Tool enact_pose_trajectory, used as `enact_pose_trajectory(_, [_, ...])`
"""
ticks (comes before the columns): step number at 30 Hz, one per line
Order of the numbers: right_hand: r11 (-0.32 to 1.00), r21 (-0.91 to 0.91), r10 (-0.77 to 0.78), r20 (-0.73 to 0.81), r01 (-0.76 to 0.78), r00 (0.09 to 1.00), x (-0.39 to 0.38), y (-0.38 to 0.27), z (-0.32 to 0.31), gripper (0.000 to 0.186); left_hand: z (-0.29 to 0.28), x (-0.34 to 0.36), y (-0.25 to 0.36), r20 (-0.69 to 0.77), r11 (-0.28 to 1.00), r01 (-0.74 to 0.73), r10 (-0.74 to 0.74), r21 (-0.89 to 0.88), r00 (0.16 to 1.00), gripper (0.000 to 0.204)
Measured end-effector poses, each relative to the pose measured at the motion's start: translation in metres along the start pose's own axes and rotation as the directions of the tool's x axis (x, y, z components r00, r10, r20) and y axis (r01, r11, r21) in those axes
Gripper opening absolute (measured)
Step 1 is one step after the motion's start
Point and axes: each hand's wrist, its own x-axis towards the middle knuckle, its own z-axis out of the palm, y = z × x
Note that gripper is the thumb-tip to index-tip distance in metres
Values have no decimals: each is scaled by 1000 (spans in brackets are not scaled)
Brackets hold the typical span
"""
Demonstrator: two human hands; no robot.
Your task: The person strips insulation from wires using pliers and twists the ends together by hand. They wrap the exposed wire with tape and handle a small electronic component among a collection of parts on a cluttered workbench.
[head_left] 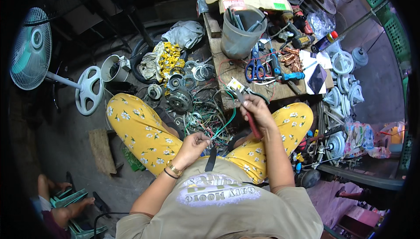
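Observation:
My left hand (pixel 195 146) is closed in a pinch on thin green wires (pixel 221 129) in front of my lap. The wires curve up and right toward a small white and yellow part (pixel 235 85) at the bench's near edge. Wrapped around red-handled pliers (pixel 253 125), my right hand (pixel 259 112) is higher and to the right. The pliers' metal end points up toward that white part; whether it touches is unclear. A tangled heap of coloured wires (pixel 199 123) lies between my knees, partly behind the left hand.
The wooden bench (pixel 236 101) carries a clear bucket (pixel 240 35), blue scissors (pixel 255 69), screwdrivers and copper scraps (pixel 292 58). Motor parts (pixel 179 99) lie left of it. A white fan (pixel 35 48) stands far left. Another person's legs (pixel 65 204) show at lower left.

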Motion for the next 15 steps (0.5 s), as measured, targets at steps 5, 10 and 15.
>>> enact_pose_trajectory(5, [995,-84,57,53,-52,997,-20,-1,28,34,5,5,18,-156,993,-115,116,12,981,9])
enact_pose_trajectory(10, [990,61,115,209,-131,971,-46,26,47,29,6,6,21,-257,974,-190,216,123,942,7])
enact_pose_trajectory(15, [970,132,171,238,-207,956,-48,27,69,25,17,-4,42,-261,904,-313,390,290,883,7])
